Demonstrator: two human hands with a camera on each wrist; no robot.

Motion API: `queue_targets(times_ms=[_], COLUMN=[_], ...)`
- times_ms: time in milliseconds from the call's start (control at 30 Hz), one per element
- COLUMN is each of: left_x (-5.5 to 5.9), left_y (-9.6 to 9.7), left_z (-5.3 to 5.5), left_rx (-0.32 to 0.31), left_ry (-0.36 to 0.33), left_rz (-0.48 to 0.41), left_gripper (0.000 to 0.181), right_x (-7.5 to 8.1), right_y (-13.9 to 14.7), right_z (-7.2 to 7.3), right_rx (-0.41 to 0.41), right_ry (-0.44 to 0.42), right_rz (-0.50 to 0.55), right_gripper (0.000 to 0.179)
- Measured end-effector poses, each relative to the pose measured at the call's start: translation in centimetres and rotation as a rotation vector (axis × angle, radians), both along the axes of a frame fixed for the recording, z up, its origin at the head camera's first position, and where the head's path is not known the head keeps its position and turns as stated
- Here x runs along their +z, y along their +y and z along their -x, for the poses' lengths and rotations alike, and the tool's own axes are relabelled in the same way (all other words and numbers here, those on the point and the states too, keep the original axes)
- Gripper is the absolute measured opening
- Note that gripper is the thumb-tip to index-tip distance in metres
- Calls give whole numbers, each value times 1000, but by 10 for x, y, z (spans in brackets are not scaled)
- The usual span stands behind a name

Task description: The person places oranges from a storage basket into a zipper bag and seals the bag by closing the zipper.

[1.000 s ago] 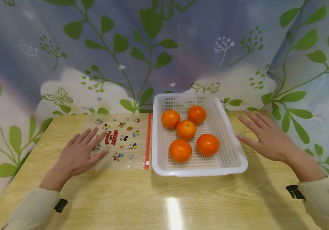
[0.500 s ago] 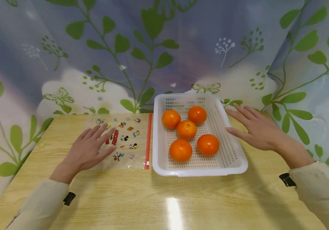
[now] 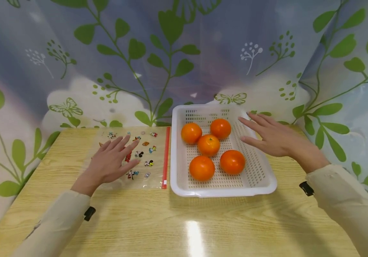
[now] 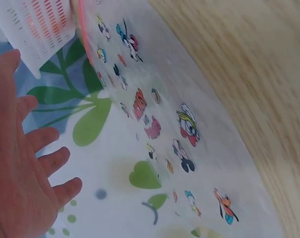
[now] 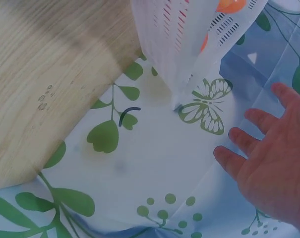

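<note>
My left hand (image 3: 111,160), palm down with fingers spread, is over a clear zip bag (image 3: 156,175) printed with cartoon figures and edged by a red zip strip. In the left wrist view the bag (image 4: 169,124) lies flat on the table, and the hand (image 4: 21,163) holds nothing. A white plastic basket (image 3: 184,191) stands right of the bag with several oranges (image 3: 208,145) inside. Over the basket's right rim reaches my right hand (image 3: 272,135), fingers straight and spread. The right wrist view shows that hand (image 5: 273,153) with nothing in its grasp, beside the basket (image 5: 164,44).
The light wooden table (image 3: 145,221) carries the bag and basket near its back edge. Behind it hangs a curtain (image 3: 203,64) printed with leaves and butterflies. A small black device (image 3: 89,213) sits at the left sleeve, and another black device (image 3: 306,188) at the right.
Both hands have moved inward: the left goes right across the bag, and the right goes left from beside the basket to over its rim. The bag, basket and oranges stay put.
</note>
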State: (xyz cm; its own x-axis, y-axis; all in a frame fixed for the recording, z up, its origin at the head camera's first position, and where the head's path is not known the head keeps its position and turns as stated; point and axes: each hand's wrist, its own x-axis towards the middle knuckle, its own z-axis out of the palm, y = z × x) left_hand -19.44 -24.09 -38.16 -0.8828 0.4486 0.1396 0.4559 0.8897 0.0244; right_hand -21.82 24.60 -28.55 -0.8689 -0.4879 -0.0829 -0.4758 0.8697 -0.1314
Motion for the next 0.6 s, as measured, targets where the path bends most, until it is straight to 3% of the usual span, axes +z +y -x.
queue_targets(times_ms=[333,600], left_x=[1,-4], left_y=[15,32], left_z=[14,22], left_rx=[-20,-46], left_ry=[-7,-34], left_rz=[45,26], left_gripper=[69,67], right_x=[1,-3], right_y=[-25,-43], right_z=[17,24], right_rx=[0,24], right_ry=[-53,-55], right_rz=[8,-14], right_gripper=[75,77])
